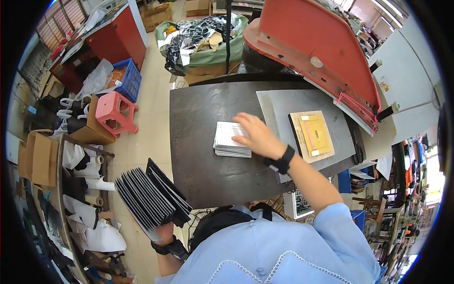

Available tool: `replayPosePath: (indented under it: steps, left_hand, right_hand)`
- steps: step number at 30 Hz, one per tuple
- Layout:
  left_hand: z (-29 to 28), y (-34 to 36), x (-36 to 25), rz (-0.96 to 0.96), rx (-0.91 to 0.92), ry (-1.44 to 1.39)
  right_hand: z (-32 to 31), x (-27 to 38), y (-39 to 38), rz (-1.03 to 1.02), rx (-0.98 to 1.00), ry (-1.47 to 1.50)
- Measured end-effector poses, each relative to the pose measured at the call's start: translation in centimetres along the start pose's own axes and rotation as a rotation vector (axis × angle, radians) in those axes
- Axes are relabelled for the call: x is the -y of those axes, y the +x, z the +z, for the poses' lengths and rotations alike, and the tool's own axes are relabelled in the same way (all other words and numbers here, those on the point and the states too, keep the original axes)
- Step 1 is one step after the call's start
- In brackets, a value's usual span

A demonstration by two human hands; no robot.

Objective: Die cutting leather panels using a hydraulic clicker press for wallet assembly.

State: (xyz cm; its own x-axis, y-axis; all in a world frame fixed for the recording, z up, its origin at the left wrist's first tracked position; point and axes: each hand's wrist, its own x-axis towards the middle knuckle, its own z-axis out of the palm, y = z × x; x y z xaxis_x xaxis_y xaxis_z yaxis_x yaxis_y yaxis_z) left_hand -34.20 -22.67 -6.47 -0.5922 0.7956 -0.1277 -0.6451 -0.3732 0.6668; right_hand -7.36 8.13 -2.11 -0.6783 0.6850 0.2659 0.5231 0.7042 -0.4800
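In my left hand (164, 233), at the lower left beside the table, is a thick fanned bundle of flat black pieces (144, 201) with pale edges. The fingers are mostly hidden behind the bundle. My right hand (260, 138) reaches over a neat stack of white flat pieces (228, 136) on the dark table (198, 109). Its thumb and fingers are apart, touching or just above the stack's right side. Right of that hand, a wooden die board (327, 137) with a yellowish top lies on a grey plate (279, 109).
A large red machine arm (307, 35) overhangs the table's far right. Behind the table sits a green sack (203, 66) of scraps. At left stand a pink stool (113, 111), a blue crate (128, 83) and a shelf with white rolls (94, 184).
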Motion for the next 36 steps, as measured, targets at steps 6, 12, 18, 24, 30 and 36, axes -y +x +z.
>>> replayPosePath:
  steps: [6,12,18,24,30,36]
  left_hand:
    - [0.7,-1.6,0.0,0.116,-0.159,0.692]
    - [4.5,-2.3,3.4,-0.100,-0.093,0.013]
    - [10.5,-1.0,6.7,-0.500,-0.061,-0.164]
    - [10.2,-1.7,7.3,-0.481,-0.070,-0.150]
    - [9.5,-3.3,6.7,-0.384,-0.151,-0.034]
    - [8.3,-4.1,5.9,-0.264,-0.202,-0.157]
  right_hand:
    - [-1.6,-2.4,3.6,0.316,0.537,0.248]
    - [-2.3,-0.4,3.9,0.550,0.812,0.297]
    - [-2.3,2.3,-1.6,0.660,0.739,0.334]
    - [-6.0,2.8,-1.5,-0.105,0.508,-0.154]
    - [0.0,4.6,4.5,-0.674,0.769,-0.243]
    - [0.9,3.7,5.2,-0.438,1.018,-0.314]
